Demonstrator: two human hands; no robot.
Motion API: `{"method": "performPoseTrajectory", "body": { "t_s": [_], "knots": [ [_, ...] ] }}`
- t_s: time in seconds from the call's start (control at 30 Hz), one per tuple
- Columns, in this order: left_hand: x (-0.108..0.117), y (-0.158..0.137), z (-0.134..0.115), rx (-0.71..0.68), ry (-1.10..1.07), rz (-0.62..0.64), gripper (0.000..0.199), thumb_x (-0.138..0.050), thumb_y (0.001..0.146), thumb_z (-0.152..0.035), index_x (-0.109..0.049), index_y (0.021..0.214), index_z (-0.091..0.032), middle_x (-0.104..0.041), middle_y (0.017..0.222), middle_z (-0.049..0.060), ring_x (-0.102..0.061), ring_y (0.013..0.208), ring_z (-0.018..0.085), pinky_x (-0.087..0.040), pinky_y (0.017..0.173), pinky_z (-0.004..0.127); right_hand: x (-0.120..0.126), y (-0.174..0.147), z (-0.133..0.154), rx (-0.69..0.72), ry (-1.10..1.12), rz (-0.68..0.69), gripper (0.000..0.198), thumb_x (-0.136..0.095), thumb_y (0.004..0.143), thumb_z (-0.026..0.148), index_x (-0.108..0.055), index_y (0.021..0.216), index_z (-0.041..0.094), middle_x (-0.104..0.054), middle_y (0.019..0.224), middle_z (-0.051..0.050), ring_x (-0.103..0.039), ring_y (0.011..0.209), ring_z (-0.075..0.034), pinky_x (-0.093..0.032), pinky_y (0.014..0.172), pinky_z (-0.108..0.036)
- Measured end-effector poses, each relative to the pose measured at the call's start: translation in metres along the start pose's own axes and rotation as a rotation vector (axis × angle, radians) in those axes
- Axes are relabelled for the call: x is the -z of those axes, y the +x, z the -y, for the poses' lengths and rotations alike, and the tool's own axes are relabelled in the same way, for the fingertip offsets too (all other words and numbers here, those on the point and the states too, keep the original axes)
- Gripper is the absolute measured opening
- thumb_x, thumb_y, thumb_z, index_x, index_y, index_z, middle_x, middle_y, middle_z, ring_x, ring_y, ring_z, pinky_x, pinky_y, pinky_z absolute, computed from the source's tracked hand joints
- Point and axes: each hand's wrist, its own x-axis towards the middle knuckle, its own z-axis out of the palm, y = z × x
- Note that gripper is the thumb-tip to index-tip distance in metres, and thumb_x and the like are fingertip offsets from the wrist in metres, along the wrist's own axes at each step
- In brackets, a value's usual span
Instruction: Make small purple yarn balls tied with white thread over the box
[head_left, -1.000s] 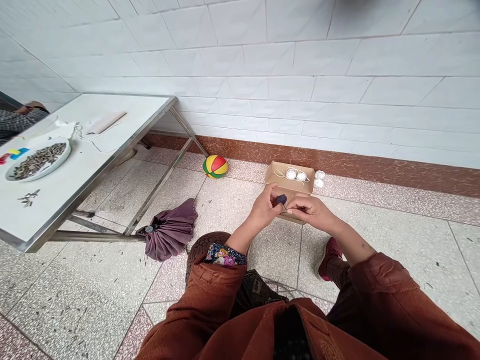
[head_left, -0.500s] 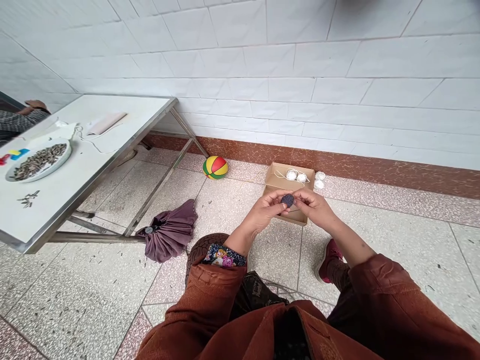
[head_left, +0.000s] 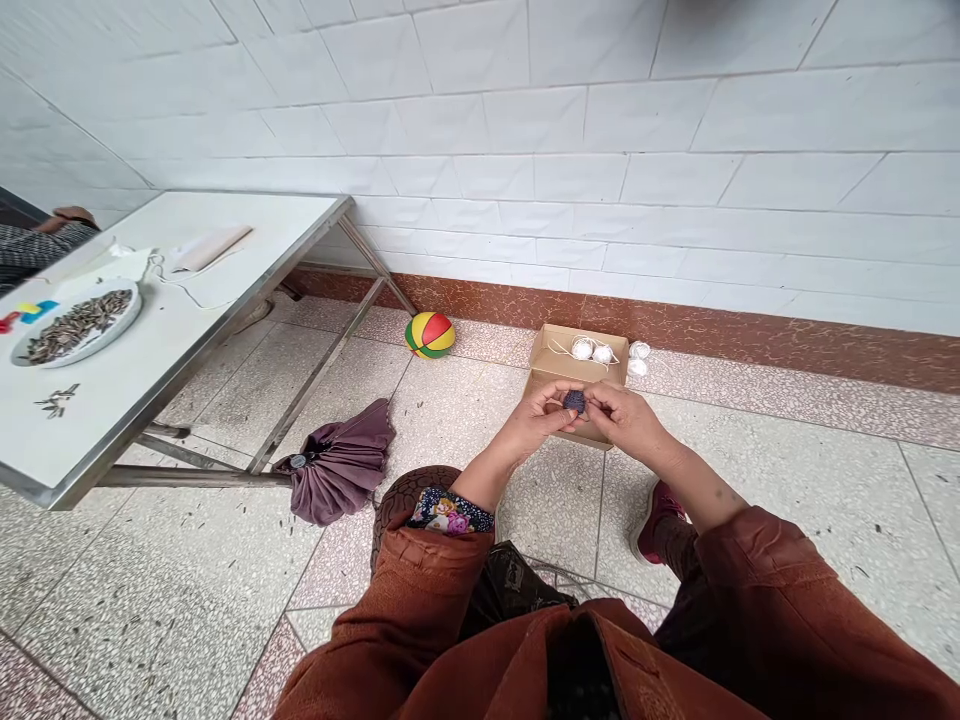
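Observation:
A small dark blue-grey ball of yarn (head_left: 574, 401) is held above the open cardboard box. My left hand (head_left: 541, 418) grips it from the left with thumb and fingers. At its right side my right hand (head_left: 624, 418) has its fingers pinched together against the ball; whether a loose strand lies between them is too small to tell. Below and behind my hands the cardboard box (head_left: 541, 350) stands on the floor, partly hidden by them. Inside its far part lie two white yarn balls (head_left: 592, 350) with loose strands. More white yarn balls (head_left: 638, 358) rest just right of the box.
On the left stands a white table (head_left: 247, 205) with a plate of sunflower seeds (head_left: 75, 325). A colourful ball (head_left: 430, 335) sits by the wall. A purple cloth (head_left: 339, 465) lies near the table's frame. Another person's sleeve (head_left: 45, 245) shows at far left.
The dark yarn ball has turned slightly between my fingers, and my right fingers have shifted and curled a little closer against it. Everything else stays in place.

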Motion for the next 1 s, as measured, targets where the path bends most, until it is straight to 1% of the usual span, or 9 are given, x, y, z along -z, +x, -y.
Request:
{"method": "performPoseTrajectory", "body": {
  "t_s": [0.07, 0.13, 0.27, 0.4, 0.5, 0.6, 0.7, 0.83, 1.0],
  "knots": [
    [-0.001, -0.001, -0.001, -0.019, 0.029, -0.005, 0.04, -0.08, 0.076, -0.028, -0.067, 0.113, -0.021, -0.067, 0.098, 0.001, -0.063, 0.082, 0.012, -0.047, 0.074, 0.026, 0.0, 0.0, 0.0, -0.006, 0.003, -0.003, 0.013, -0.053, 0.089, 0.016, -0.06, 0.081, 0.023, -0.06, 0.077, -0.002, -0.059, 0.073, -0.019, -0.043, 0.065, -0.03],
    [-0.002, -0.001, -0.001, 0.002, -0.004, -0.033, 0.037, -0.08, 0.075, -0.026, -0.067, 0.11, -0.02, -0.066, 0.095, 0.0, -0.059, 0.076, 0.009, -0.043, 0.07, 0.024, 0.0, 0.001, -0.001, -0.018, 0.018, -0.012, 0.012, -0.054, 0.089, 0.017, -0.061, 0.082, 0.023, -0.062, 0.078, -0.002, -0.06, 0.074, -0.019, -0.044, 0.066, -0.03],
    [0.0, 0.001, 0.001, 0.079, -0.194, -0.101, 0.044, -0.084, 0.071, -0.029, -0.066, 0.11, -0.018, -0.065, 0.092, 0.0, -0.059, 0.071, 0.008, -0.042, 0.067, 0.024, 0.005, 0.001, -0.001, -0.044, 0.033, -0.033, 0.008, -0.058, 0.089, 0.02, -0.063, 0.084, 0.023, -0.064, 0.079, -0.002, -0.061, 0.074, -0.019, -0.046, 0.069, -0.032],
    [0.002, 0.004, 0.0, 0.077, -0.31, -0.194, 0.05, -0.088, 0.067, -0.029, -0.066, 0.108, -0.016, -0.066, 0.093, 0.001, -0.062, 0.071, 0.009, -0.045, 0.067, 0.024, 0.01, -0.001, 0.001, -0.042, 0.045, -0.02, 0.011, -0.06, 0.091, 0.024, -0.063, 0.081, 0.022, -0.065, 0.076, -0.002, -0.06, 0.071, -0.018, -0.046, 0.067, -0.031],
    [0.002, 0.006, 0.001, 0.069, -0.33, -0.244, 0.05, -0.09, 0.065, -0.029, -0.065, 0.106, -0.015, -0.066, 0.091, 0.0, -0.064, 0.07, 0.009, -0.047, 0.067, 0.023, 0.012, -0.003, 0.006, -0.007, 0.051, 0.006, 0.009, -0.06, 0.093, 0.023, -0.067, 0.087, 0.022, -0.066, 0.077, -0.002, -0.06, 0.069, -0.017, -0.046, 0.065, -0.029],
    [0.0, 0.006, 0.004, 0.059, -0.289, -0.251, 0.049, -0.089, 0.065, -0.029, -0.065, 0.105, -0.014, -0.066, 0.089, 0.0, -0.065, 0.07, 0.009, -0.048, 0.068, 0.025, 0.012, -0.003, 0.009, 0.068, 0.029, 0.004, 0.01, -0.059, 0.095, 0.022, -0.069, 0.094, 0.023, -0.068, 0.081, -0.002, -0.062, 0.073, -0.017, -0.048, 0.068, -0.029],
    [-0.003, 0.005, 0.006, 0.077, -0.205, -0.224, 0.052, -0.09, 0.064, -0.03, -0.065, 0.108, -0.015, -0.068, 0.088, 0.001, -0.065, 0.07, 0.01, -0.047, 0.068, 0.026, 0.01, -0.002, 0.007, 0.109, -0.017, -0.065, 0.012, -0.057, 0.098, 0.025, -0.068, 0.094, 0.023, -0.068, 0.085, -0.004, -0.063, 0.076, -0.018, -0.049, 0.069, -0.029],
    [-0.006, 0.002, 0.005, 0.144, -0.132, -0.108, 0.052, -0.09, 0.063, -0.031, -0.067, 0.106, -0.014, -0.069, 0.092, 0.003, -0.063, 0.069, 0.009, -0.046, 0.067, 0.026, 0.01, -0.001, 0.0, 0.115, -0.054, -0.117, 0.015, -0.059, 0.1, 0.032, -0.068, 0.091, 0.023, -0.067, 0.085, -0.004, -0.063, 0.075, -0.019, -0.05, 0.067, -0.03],
    [-0.006, -0.004, 0.0, 0.217, -0.094, 0.024, 0.047, -0.089, 0.067, -0.032, -0.064, 0.103, -0.014, -0.066, 0.083, 0.0, -0.061, 0.066, 0.008, -0.044, 0.065, 0.024, 0.01, 0.003, -0.003, 0.108, 0.04, -0.157, 0.019, -0.061, 0.099, 0.036, -0.067, 0.087, 0.023, -0.065, 0.081, -0.004, -0.062, 0.074, -0.019, -0.05, 0.067, -0.031]
  ]
}}
